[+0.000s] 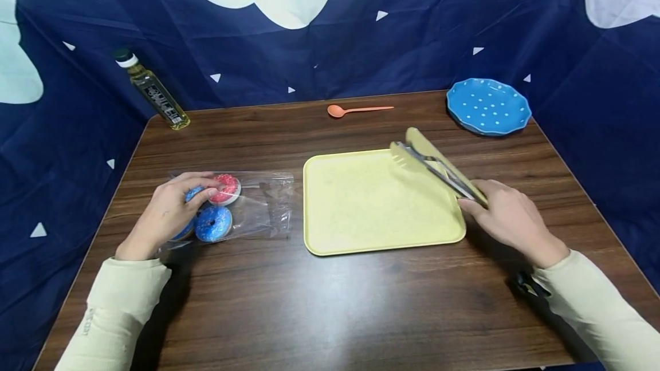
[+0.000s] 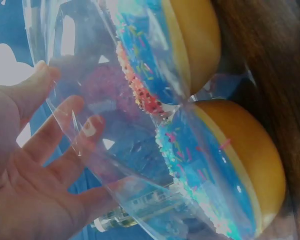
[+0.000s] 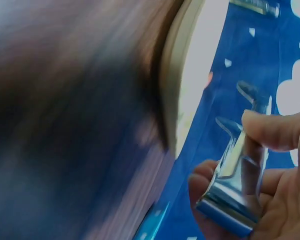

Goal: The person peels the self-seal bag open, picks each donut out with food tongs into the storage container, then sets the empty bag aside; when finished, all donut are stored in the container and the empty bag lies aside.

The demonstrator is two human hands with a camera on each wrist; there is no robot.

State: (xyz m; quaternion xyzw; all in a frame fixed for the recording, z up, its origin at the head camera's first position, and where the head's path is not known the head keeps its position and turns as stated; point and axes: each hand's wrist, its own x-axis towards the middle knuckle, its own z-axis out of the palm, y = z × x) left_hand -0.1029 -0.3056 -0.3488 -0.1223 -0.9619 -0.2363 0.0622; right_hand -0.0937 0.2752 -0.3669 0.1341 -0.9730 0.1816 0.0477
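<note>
A clear plastic bag point(image 1: 255, 205) holds a red donut point(image 1: 225, 189) and several blue donuts point(image 1: 213, 224) with sprinkles. Over the bag's left part lies my left hand point(image 1: 172, 205), its fingertips at the red donut. From the left wrist, its loosely spread fingers point(image 2: 65, 170) show against the film, beside a blue donut point(image 2: 210, 165). My right hand point(image 1: 507, 216) grips shiny metal tongs point(image 1: 438, 168) by the back end, thumb on one side and fingers on the other. The tongs' spread tips point away over a yellow tray point(image 1: 361, 205).
An oil bottle point(image 1: 160, 96) stands at the far left corner of the wooden table point(image 1: 330, 314). An orange spoon point(image 1: 337, 111) lies along the back edge. At the far right is a blue dotted plate point(image 1: 488, 106). A dark blue cloth point(image 1: 309, 67) hangs behind.
</note>
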